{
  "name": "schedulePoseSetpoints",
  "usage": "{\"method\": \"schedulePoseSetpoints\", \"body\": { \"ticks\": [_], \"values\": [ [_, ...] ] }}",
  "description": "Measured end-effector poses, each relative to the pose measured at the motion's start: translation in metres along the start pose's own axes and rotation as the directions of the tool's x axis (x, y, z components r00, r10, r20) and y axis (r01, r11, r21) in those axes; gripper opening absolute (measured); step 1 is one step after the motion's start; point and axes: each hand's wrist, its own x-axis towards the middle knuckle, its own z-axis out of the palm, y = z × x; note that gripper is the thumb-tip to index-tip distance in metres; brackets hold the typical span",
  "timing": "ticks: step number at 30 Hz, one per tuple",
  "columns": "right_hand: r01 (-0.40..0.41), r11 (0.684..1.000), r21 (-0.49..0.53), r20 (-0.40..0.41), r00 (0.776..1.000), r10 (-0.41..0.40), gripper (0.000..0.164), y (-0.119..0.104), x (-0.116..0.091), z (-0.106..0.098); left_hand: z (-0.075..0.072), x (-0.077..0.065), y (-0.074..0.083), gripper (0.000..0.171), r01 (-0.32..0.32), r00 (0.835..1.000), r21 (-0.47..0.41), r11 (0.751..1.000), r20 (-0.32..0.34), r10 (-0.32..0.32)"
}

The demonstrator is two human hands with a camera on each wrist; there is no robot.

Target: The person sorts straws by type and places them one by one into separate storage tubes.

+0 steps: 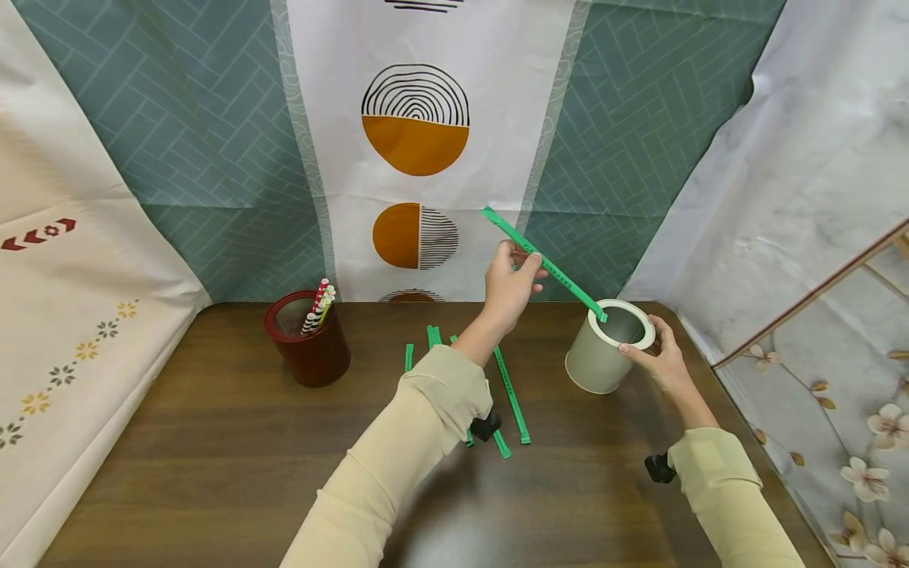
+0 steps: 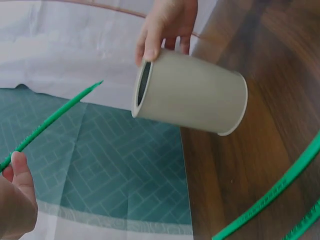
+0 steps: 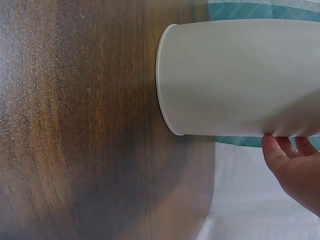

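My left hand (image 1: 510, 288) pinches a long green wrapped straw (image 1: 543, 264) between thumb and fingers. The straw slants down to the right, its lower end overlapping the mouth of a cream canister (image 1: 595, 364) in the head view. In the left wrist view the straw's tip (image 2: 95, 86) points toward the canister's open end. My right hand (image 1: 667, 359) holds the canister near its rim, thumb on the near side and fingers round the right side. The canister (image 3: 235, 75) stands on the wooden table. More green wrapped straws (image 1: 510, 390) lie under my left forearm, partly hidden by it.
A dark red-brown cup (image 1: 316, 363) stands at the back left, holding several patterned straws (image 1: 319, 308) in red, black and yellow-green. Behind the wooden table (image 1: 213, 442) hangs a teal and white cloth (image 1: 234, 134). A pale floral cloth (image 1: 824, 379) borders the right side.
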Motion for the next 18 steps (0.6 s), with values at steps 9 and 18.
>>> {"method": "schedulePoseSetpoints", "body": {
  "ticks": [9, 18],
  "values": [
    [-0.002, 0.998, 0.063, 0.003, 1.000, 0.002, 0.076, 0.003, 0.001, 0.002, 0.026, -0.001, -0.016, 0.011, -0.051, 0.997, 0.153, 0.987, -0.041, 0.058],
    [-0.008, 0.997, 0.071, 0.001, 1.000, 0.007, 0.077, 0.003, 0.001, 0.002, 0.042, -0.011, -0.040, 0.013, -0.087, 0.994, 0.362, 0.928, -0.031, 0.105]
  ]
}}
